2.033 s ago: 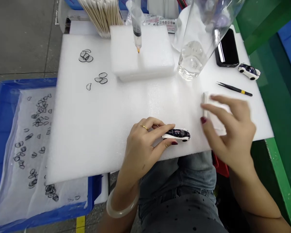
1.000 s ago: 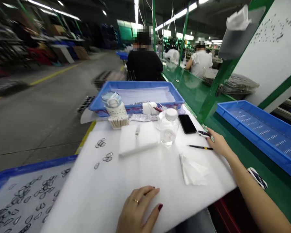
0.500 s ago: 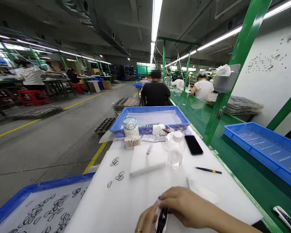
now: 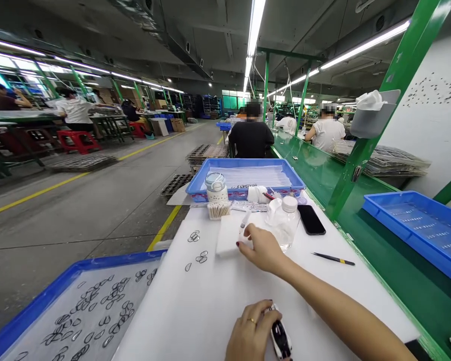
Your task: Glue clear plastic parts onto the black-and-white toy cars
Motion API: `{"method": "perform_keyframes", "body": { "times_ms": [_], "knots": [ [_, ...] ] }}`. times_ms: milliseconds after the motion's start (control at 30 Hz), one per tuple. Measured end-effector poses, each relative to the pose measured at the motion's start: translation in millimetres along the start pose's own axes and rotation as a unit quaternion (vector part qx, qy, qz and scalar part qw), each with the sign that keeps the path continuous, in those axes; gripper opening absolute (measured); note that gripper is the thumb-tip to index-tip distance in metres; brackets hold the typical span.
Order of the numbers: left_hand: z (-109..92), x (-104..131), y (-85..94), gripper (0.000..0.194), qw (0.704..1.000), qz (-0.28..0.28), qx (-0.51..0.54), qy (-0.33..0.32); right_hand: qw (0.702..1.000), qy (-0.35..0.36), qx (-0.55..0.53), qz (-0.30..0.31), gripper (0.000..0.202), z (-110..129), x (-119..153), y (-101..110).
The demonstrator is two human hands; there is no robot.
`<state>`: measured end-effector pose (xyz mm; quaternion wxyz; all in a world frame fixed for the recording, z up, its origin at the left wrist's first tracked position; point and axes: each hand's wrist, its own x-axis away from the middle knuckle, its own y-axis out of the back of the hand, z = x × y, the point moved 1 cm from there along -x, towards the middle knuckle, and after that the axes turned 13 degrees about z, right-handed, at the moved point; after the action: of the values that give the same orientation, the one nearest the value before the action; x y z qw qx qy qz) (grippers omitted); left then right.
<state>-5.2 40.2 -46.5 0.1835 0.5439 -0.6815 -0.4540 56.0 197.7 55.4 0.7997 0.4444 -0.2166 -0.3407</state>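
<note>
White foam sheeting covers the bench, where her left hand grips a small toy car at the near edge while her right hand reaches ahead, fingers loosely spread on the syringe standing in a foam block.

Glossy plastic toy car on matt white foam sheet.
</note>
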Motion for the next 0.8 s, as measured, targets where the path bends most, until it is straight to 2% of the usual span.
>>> {"method": "perform_keyframes", "body": {
  "times_ms": [133,300,400,500,567,667,800],
  "knots": [
    [-20.0,-5.2,8.2,0.05,0.997,-0.036,0.042,0.059,0.999,-0.043,0.015,-0.01,0.038,1.0,-7.9,-2.1],
    [-34.6,-9.6,16.5,0.048,0.99,-0.059,0.091,0.089,1.0,-0.012,0.009,0.014,0.022,0.9,-19.9,5.3],
    [-35.8,-10.2,18.4,0.048,0.987,-0.064,0.109,0.1,0.999,0.006,-0.043,0.022,0.022,-4.3,-24.5,15.7],
    [-37.5,-8.4,21.5,0.048,0.983,-0.08,0.127,0.109,0.99,0.032,-0.132,0.043,0.025,-9.3,-15.1,24.5],
    [-39.3,-6.5,24.8,0.047,0.979,-0.084,0.147,0.111,0.963,0.075,-0.254,0.039,0.02,-9.9,1.7,26.5],
    [-40.1,-4.4,31.0,0.042,0.97,-0.091,0.185,0.126,0.894,0.125,-0.43,0.007,0.011,-9.4,34.0,21.1],
    [-39.3,-4.5,37.8,0.034,0.958,-0.092,0.221,0.158,0.86,0.075,-0.504,0.0,0.012,-14.9,68.4,-5.2]
  ]
}}
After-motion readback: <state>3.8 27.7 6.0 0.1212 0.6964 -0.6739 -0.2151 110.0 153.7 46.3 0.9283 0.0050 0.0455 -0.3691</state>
